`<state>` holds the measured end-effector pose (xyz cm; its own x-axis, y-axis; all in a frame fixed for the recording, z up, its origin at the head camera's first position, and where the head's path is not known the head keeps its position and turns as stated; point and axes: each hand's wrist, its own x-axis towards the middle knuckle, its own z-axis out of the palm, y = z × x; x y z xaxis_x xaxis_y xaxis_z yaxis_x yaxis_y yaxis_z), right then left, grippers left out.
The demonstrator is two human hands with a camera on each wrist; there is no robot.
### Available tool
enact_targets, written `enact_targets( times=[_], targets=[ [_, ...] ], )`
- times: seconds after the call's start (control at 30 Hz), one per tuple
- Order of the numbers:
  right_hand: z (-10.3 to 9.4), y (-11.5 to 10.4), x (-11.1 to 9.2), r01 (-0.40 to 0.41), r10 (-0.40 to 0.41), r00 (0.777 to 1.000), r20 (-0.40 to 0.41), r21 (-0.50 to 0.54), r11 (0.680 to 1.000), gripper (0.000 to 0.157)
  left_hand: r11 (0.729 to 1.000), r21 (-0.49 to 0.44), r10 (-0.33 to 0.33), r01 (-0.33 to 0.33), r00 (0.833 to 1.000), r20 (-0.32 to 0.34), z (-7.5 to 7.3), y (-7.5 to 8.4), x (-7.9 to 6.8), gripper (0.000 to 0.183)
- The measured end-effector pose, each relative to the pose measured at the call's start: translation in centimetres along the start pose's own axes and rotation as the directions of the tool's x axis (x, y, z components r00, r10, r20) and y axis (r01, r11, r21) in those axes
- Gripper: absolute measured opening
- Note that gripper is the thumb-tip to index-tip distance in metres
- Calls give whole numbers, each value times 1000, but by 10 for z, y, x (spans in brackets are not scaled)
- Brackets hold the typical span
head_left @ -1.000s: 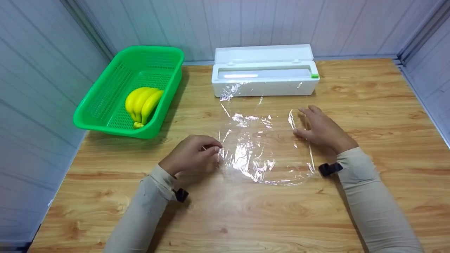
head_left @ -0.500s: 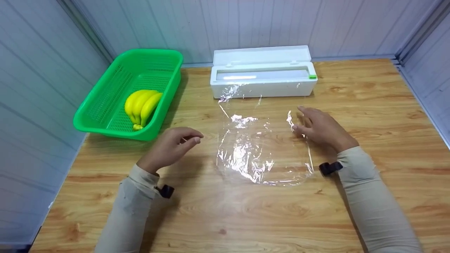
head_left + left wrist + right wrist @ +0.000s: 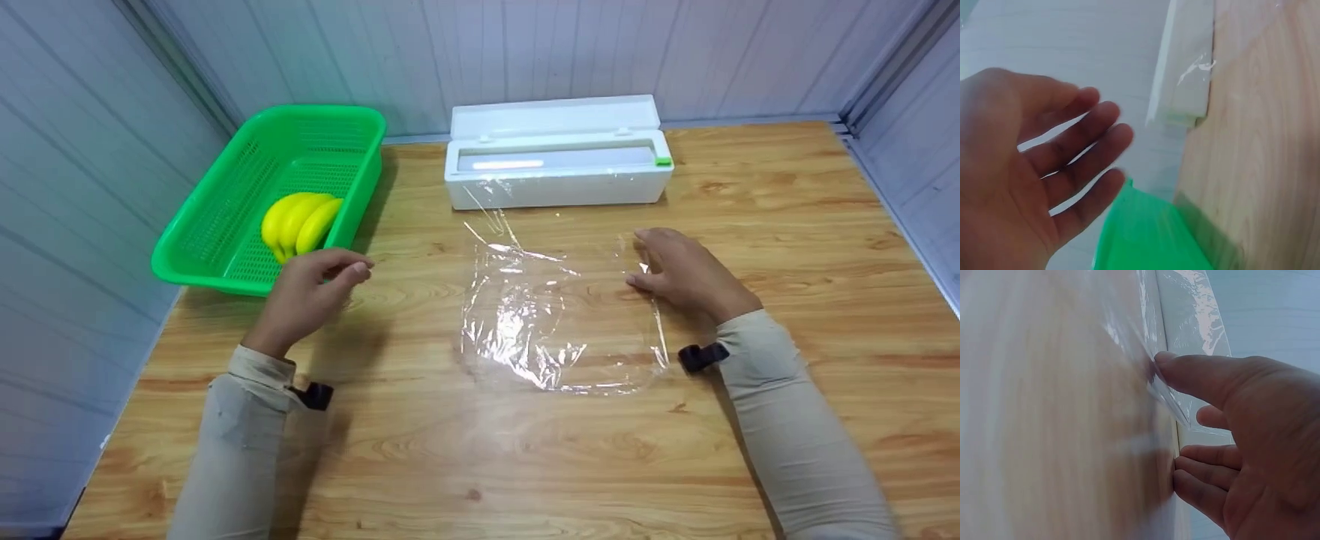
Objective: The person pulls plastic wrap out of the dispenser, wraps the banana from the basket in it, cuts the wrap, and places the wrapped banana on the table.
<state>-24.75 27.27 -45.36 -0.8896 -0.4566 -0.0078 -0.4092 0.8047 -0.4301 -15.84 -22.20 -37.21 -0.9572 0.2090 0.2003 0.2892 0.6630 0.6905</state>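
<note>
A sheet of clear plastic wrap [image 3: 517,322] stretches over the table from the white wrap dispenser [image 3: 562,187], whose lid stands up. My right hand [image 3: 686,274] is at the wrap's right edge; its thumb [image 3: 1190,374] touches the film, apart from the fingers. My left hand [image 3: 307,296] hovers beside the front right corner of the green basket [image 3: 191,232], holding nothing. In the left wrist view its fingers [image 3: 1086,160] are loosely bent. A bunch of yellow bananas [image 3: 296,221] lies in the basket, its stem end hidden behind the left hand.
A green slider [image 3: 663,161] sits at the right end of the dispenser. Pale panel walls [image 3: 547,52] stand behind and at both sides of the wood-grain table [image 3: 487,465]. Basket and dispenser are near the back wall.
My left hand has let go of the wrap's left edge and moved left to the basket. The film's upper left part has shifted into new folds. My right hand stays almost still.
</note>
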Motion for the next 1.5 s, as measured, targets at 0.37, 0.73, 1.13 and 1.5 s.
enact_targets(
  times=[0.37, 0.73, 1.13, 1.5],
  targets=[
    [1, -2, 0, -26, 27, 999, 19, -43, 999, 69, 996, -15, -84, 83, 973, -216, -18, -17, -1, 26],
    [-1, 0, -4, -35, 35, 999, 7, -36, 999, 67, 987, 33, -156, 160, 984, -87, -28, -25, 16, 35],
    [4, 0, -1, -6, 5, 1000, -30, -55, 998, 62, 972, 117, -191, 205, 974, -125, -36, -42, 18, 39],
    [2, -1, 1, -17, 17, 1000, 2, -45, 999, 64, 945, 145, -272, 292, 951, -144, -37, -57, 16, 36]
  ],
)
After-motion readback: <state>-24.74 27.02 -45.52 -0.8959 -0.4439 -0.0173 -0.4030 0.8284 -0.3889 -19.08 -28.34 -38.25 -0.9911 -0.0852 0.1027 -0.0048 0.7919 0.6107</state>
